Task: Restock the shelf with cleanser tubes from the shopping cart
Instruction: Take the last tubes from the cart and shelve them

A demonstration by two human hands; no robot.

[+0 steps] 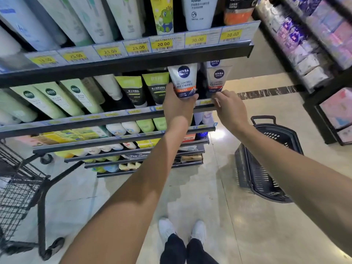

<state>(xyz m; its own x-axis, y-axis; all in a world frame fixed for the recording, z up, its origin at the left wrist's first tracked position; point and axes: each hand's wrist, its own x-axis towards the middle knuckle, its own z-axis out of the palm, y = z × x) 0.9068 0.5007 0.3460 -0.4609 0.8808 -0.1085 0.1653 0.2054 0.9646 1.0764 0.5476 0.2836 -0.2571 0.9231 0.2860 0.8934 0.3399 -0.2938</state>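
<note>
- Where the view drops nearest, two white shoes (182, 232) and dark trouser legs stand on a glossy beige tiled floor (238, 225).
- At the lower left stands a black wire shopping cart (21, 189), its frame and one wheel on the floor; what it holds cannot be made out.
- To the right, a dark plastic shopping basket (266, 164) with a handle rests on the floor, just beside the shelf end.
- Both bare forearms reach up and forward to the second shelf (95, 119) from the top.
- The left hand (178, 105) grips a white Nivea Men cleanser tube (183, 80) from below, fingers curled round its lower end; the tube stands cap down at the shelf's front edge.
- The right hand (231, 108) has its fingertips pinched at the cap end of a second Nivea Men tube (217, 79), which stands just beside the first, at the shelf's right end.
- Left of these tubes stand green-and-black tubes (144, 88), then pale green ones (62, 96).
- On the top shelf, taller tubes stand behind yellow price tags (162, 43) reading 18.00 to 30.00.
- Farther right, across the aisle, another rack (320, 44) holds purple and pink packs.
- A dark marbled strip (266, 92) crosses the floor beyond.
</note>
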